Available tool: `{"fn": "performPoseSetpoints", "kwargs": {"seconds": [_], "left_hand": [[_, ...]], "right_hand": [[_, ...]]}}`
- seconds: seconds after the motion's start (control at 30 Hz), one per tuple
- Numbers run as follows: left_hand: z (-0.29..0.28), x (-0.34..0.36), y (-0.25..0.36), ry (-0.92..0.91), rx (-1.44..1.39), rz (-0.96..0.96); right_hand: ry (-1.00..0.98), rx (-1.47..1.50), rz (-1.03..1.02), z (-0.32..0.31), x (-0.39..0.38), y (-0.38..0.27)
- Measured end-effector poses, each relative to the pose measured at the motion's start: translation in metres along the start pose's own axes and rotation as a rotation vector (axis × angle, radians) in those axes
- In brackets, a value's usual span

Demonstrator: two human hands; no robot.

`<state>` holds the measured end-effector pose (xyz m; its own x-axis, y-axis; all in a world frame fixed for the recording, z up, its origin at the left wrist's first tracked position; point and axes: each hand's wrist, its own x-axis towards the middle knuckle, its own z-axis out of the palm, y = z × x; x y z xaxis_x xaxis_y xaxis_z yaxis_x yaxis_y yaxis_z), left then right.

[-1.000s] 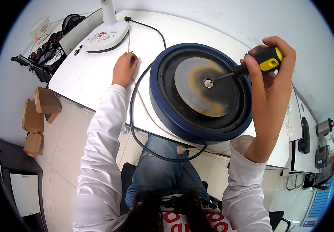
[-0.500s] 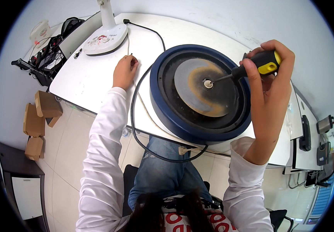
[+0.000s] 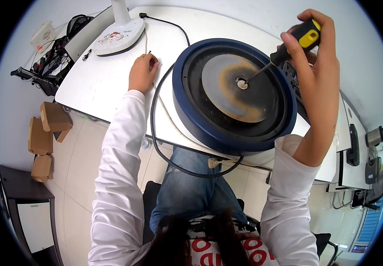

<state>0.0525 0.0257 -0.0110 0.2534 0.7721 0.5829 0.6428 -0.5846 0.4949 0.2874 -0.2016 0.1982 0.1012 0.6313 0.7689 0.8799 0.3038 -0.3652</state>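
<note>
A round navy-blue appliance (image 3: 183, 113) with a black recessed top lies on the white table in front of me. At its centre a grey, brown-stained metal plate (image 3: 218, 84) surrounds a small whitish round part (image 3: 242, 84). My right hand (image 3: 318, 73) is wrapped round the black-and-yellow handle of a screwdriver (image 3: 301, 40). Its shaft slants down to the left, with the tip at the whitish part. Left of the appliance, my left hand (image 3: 141, 74) rests on the table, fingers curled. A tiny dark thing shows at its fingertips, too small to name.
A black cable (image 3: 154, 137) loops round the appliance's left side and over the table's front edge beside a pale plug (image 3: 212, 162). Farther back left stands a white round base with a post (image 3: 120, 37). Cardboard boxes (image 3: 40, 135) sit on the floor at left.
My right hand and the screwdriver handle have risen, so the shaft stands steeper, its tip still at the centre part. My left hand stays at about the same spot. The whole view has shifted slightly.
</note>
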Motion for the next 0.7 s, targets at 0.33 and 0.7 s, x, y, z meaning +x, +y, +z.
{"fn": "performPoseSetpoints", "kwargs": {"seconds": [0.33, 0.7], "left_hand": [[0.001, 0.003, 0.001, -0.014, 0.025, -0.009], [0.001, 0.003, 0.001, 0.035, -0.049, -0.040]], "right_hand": [[0.009, 0.221, 0.059, -0.010, 0.011, 0.022], [0.058, 0.419, 0.096, -0.007, -0.010, 0.025]]}}
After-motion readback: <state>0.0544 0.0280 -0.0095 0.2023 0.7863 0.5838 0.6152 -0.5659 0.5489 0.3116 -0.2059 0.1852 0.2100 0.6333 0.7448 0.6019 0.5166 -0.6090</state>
